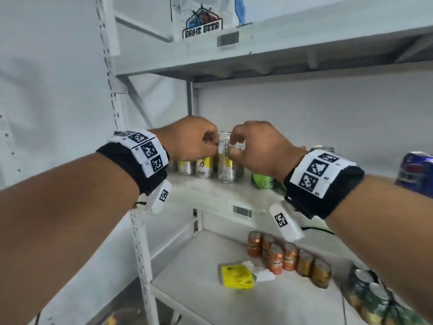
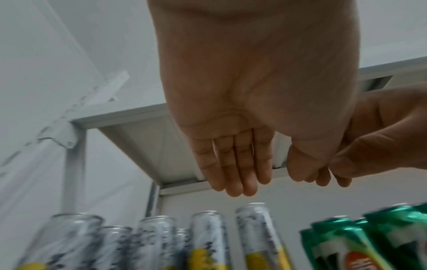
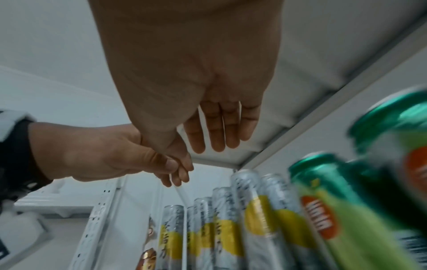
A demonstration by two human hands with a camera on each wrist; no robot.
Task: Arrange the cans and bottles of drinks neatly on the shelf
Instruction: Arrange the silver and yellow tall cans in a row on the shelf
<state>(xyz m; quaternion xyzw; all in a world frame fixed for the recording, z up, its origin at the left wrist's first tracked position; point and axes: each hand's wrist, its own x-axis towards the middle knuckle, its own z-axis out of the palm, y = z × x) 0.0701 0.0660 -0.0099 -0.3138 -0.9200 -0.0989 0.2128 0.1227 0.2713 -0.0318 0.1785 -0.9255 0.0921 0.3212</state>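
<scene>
White shelf (image 1: 210, 195) below "DAHE DEER" sign (image 1: 202, 26): left hand (image 1: 189, 139), right hand (image 1: 260, 151) grip unclear.

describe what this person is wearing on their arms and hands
Both forearms are bare, with no sleeves or gloves. The left hand and right hand each have a wide black wristband topped with white panels of square black-and-white markers. A small white block with another marker hangs under each wrist.

- Even, soft white light fills the shelf (image 1: 225, 193); shadow gathers under the upper board.
- Wrist views smear the cans (image 3: 261, 210) with motion blur.
- Wide lenses bend the uprights at the frame edges and stretch both palms.
</scene>
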